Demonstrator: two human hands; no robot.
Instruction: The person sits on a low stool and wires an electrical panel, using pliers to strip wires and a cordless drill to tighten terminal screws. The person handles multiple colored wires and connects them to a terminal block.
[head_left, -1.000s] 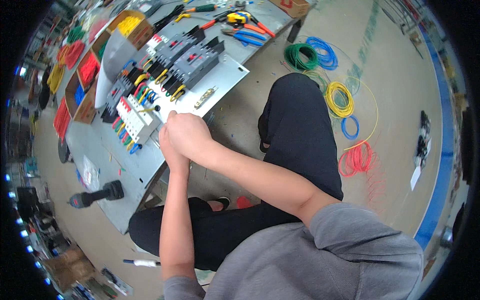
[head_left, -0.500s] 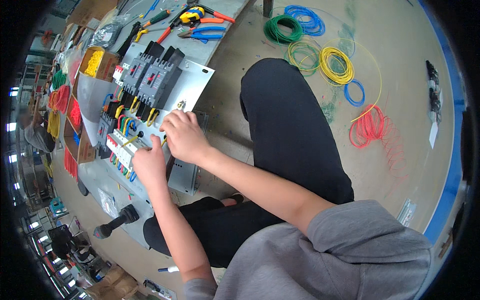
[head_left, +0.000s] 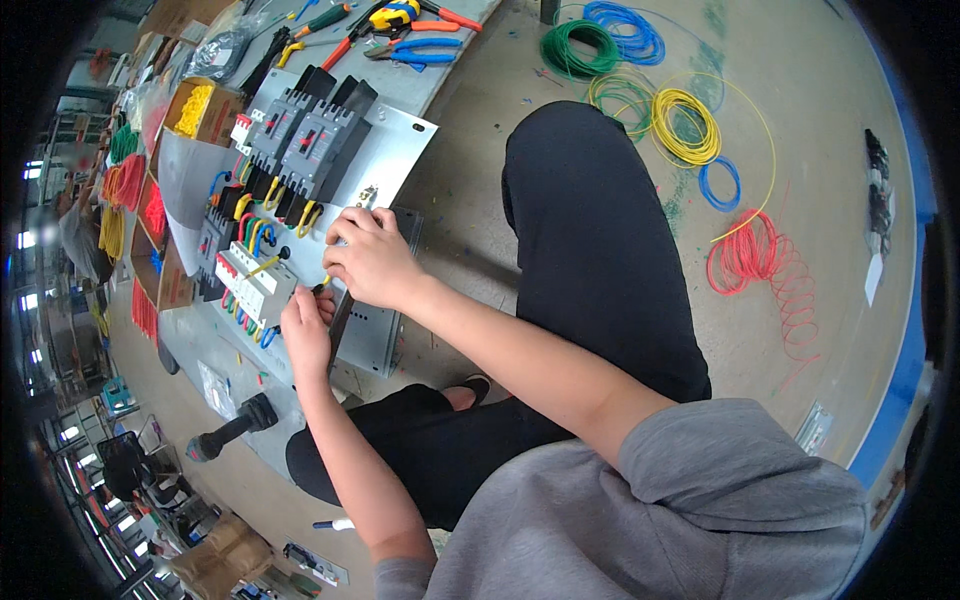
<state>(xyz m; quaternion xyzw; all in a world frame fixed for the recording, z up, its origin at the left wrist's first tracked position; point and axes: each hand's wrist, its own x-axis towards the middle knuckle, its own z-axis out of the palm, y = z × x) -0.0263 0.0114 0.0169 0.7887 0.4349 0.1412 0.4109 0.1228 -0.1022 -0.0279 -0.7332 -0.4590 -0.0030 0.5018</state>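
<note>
On the workshop floor, a person in a grey top and black trousers sits cross-legged at a pale metal mounting panel that lies flat among the clutter. Their right hand rests on the near part of the panel, fingers curled together; whether they pinch anything I cannot tell. Just left and nearer, the left hand is closed around a small dark-tipped tool or wire end beside the white terminal block, where short yellow, red, green and blue wires loop up. Farther along the panel stand two black circuit breakers. At the far edge lie pliers and cutters with red, blue and yellow handles. To the right, well apart from the hands, coils of wire sit on the concrete: green, yellow and red. A black power driver lies near the person's left knee.
</note>
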